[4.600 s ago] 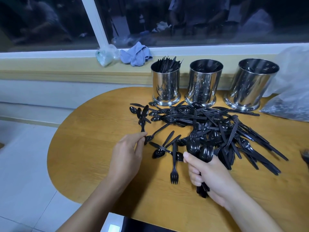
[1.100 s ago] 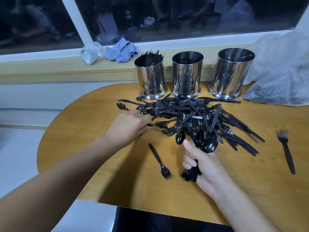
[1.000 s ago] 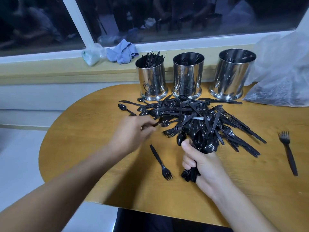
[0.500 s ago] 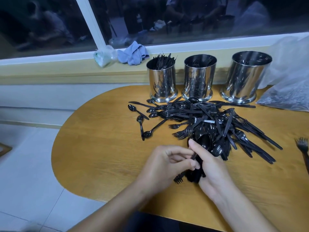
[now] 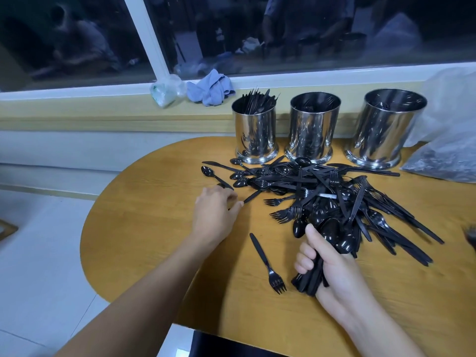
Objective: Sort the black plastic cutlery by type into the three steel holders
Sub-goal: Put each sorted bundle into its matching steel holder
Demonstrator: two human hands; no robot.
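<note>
A heap of black plastic cutlery (image 5: pixel 334 191) lies on the wooden table (image 5: pixel 154 228) in front of three steel holders. The left holder (image 5: pixel 255 130) is full of knives; the middle holder (image 5: pixel 311 127) and right holder (image 5: pixel 386 127) show only dark contents inside. My right hand (image 5: pixel 334 274) grips a bundle of spoons (image 5: pixel 332 233), bowls up, at the heap's near edge. My left hand (image 5: pixel 213 210) is at the heap's left edge, thumb and fingertips closed on a spoon (image 5: pixel 253 196) whose handle sticks out to the right. A single fork (image 5: pixel 268 264) lies between my hands.
A loose spoon (image 5: pixel 213 175) lies just beyond my left hand. A clear plastic bag (image 5: pixel 448 150) sits at the table's right back. On the window sill lie a blue cloth (image 5: pixel 210 86) and crumpled plastic (image 5: pixel 166 91). Another fork (image 5: pixel 471 235) shows at the right edge.
My left hand left the bundle in my right hand and reached back to the loose spoons at the heap's left edge. My right hand kept its grip on the bundle.
</note>
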